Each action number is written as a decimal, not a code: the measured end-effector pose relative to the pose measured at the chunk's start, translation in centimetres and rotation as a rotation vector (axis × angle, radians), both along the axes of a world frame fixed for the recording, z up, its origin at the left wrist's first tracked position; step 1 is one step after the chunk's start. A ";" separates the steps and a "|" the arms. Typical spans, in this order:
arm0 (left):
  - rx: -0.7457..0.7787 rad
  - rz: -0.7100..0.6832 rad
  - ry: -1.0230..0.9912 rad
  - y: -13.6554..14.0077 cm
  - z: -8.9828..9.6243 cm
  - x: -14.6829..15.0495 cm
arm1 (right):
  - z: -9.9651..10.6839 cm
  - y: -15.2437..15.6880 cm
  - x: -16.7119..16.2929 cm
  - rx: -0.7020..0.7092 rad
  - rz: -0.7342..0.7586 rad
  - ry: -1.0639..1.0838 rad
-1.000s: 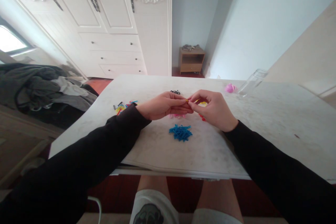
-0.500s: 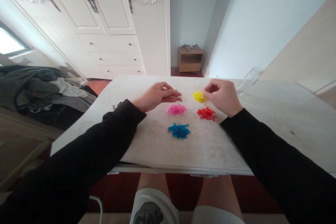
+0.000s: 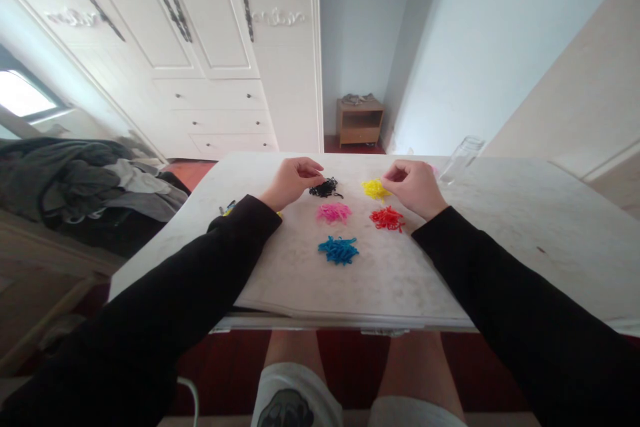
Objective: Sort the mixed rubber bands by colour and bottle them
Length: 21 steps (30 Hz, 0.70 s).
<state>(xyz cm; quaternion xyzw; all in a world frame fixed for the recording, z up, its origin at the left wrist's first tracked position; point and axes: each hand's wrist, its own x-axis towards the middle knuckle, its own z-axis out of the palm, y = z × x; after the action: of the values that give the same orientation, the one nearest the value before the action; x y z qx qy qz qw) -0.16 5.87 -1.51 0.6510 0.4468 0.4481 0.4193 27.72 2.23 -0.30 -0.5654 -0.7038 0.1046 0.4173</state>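
My left hand is at the left edge of a pile of small black rubber bands. Its fingers curve loosely, with the thumb apart from them, and nothing shows in it. At the right side of a yellow pile of bands, my right hand has thumb and fingertips pinched together; whatever is between them is too small to make out. Nearer to me lie a pink pile, a red pile and a blue pile.
All the piles lie on a white table. A clear glass jar leans beyond my right hand, with something pink partly hidden beside it. Small coloured items show past my left sleeve. Clothes are heaped at the left.
My left hand has drawn back left, its stretched fingers now curled, uncovering the black pile. My right hand still pinches beside the yellow pile. The view has tilted up slightly.
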 end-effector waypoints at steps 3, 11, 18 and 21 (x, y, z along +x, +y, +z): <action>0.055 -0.013 0.018 0.3 -0.3 0.0 | -0.1 0.1 0.0 -0.016 0.009 0.006; 0.148 -0.059 -0.017 0.8 -1.0 0.2 | -0.1 0.0 -0.2 -0.019 0.018 -0.005; 0.186 -0.032 0.055 1.1 -1.0 0.0 | -0.2 -0.1 -0.3 -0.040 0.023 -0.005; 0.185 -0.015 0.102 1.1 -1.0 -0.1 | -0.3 0.0 -0.2 -0.035 0.028 -0.011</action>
<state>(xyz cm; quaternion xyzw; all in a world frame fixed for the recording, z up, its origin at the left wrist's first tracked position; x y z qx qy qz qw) -0.25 7.01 -2.46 0.7122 0.4194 0.4504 0.3376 27.50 2.24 -0.65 -0.5633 -0.7119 0.1195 0.4021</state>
